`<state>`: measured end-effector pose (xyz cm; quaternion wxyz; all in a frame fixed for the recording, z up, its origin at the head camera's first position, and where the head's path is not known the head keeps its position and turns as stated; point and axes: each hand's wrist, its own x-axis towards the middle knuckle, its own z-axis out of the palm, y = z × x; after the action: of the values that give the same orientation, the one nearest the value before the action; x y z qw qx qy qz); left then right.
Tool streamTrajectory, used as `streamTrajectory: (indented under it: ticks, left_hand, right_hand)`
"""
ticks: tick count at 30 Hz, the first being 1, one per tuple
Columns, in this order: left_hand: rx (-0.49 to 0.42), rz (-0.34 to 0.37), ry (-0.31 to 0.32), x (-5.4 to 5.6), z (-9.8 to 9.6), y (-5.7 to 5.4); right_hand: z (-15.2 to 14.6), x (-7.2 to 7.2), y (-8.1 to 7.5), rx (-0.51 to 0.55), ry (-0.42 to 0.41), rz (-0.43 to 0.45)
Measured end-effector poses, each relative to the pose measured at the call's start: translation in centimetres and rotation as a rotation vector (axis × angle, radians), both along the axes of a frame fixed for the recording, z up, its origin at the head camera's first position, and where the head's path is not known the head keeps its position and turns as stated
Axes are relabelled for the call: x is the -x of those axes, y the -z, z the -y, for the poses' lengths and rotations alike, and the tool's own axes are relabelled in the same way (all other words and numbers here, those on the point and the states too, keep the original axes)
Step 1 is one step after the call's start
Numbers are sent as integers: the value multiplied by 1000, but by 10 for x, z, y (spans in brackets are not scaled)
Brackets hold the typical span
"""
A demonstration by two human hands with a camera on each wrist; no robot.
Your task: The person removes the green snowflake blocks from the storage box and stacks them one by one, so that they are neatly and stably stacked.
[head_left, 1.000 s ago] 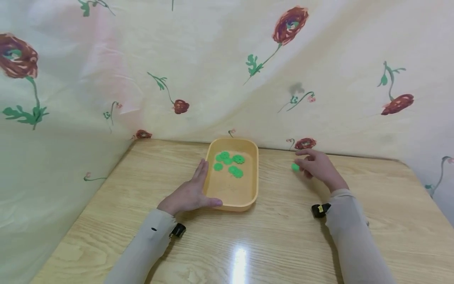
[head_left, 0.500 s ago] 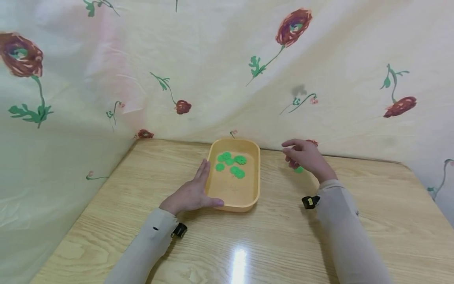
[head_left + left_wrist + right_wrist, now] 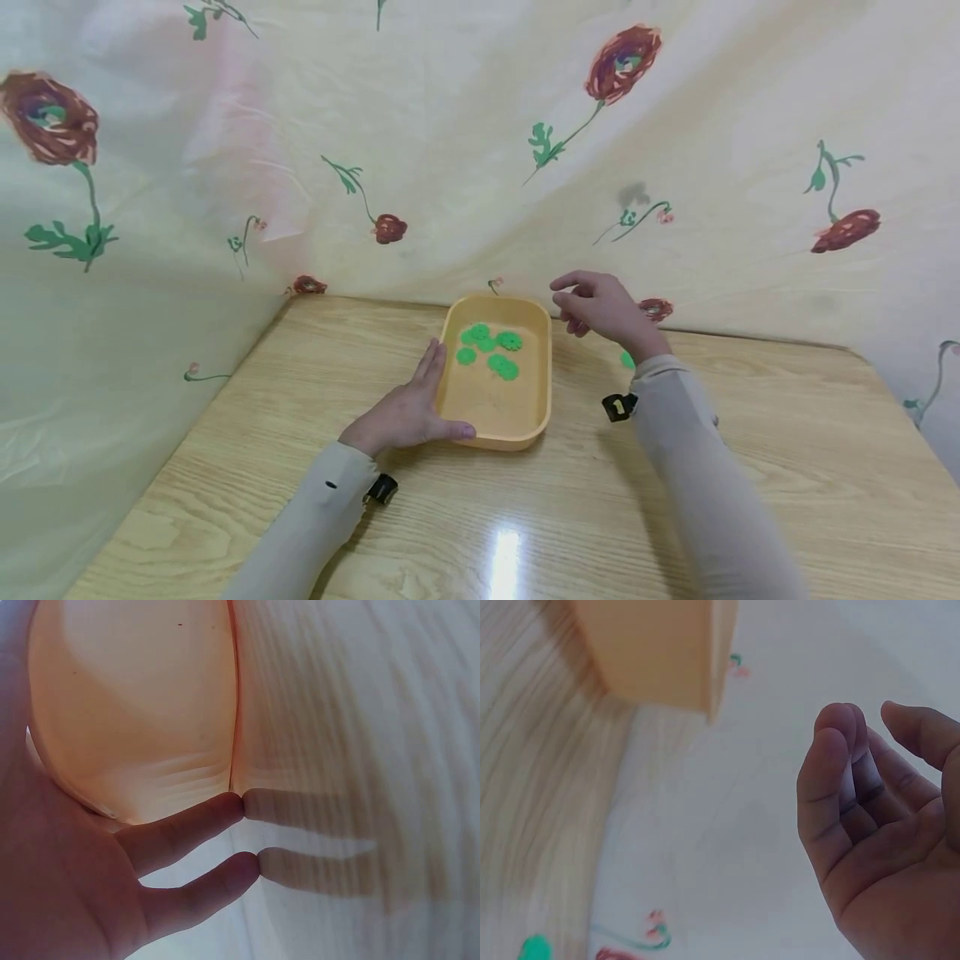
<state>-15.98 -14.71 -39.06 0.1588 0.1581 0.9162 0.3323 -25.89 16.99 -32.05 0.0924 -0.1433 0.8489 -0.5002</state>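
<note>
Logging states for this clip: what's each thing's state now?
Tray: upright on table
Discs in tray: some overlapping
Loose disc: on table, partly hidden
Left hand: fingers extended beside tray, thumb at near rim
Right hand: off table, fingers partly curled, nothing visibly held
Backdrop: hung, creased

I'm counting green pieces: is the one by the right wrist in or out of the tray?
Out: that green piece lies on the table, right of the tray.

You have a yellow-orange tray (image 3: 491, 414) upright on the table (image 3: 577, 508), several flat green discs (image 3: 510, 340) lying inside toward its far end, some seemingly overlapping. Another green disc (image 3: 627, 359), partly hidden, lies right of the tray.
</note>
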Motion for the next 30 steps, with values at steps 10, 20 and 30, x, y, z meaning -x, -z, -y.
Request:
streamTrajectory:
  ticks: [10, 20, 30]
  left_hand:
    - [6, 13, -14, 0, 1, 0]
    - [-5, 19, 2, 0, 0, 1]
    - [-2, 8, 13, 2, 2, 1]
  right_hand:
    - [53, 4, -11, 54, -64, -1]
    - [92, 9, 6, 62, -93, 23]
    - [116, 17, 32, 5, -110, 50]
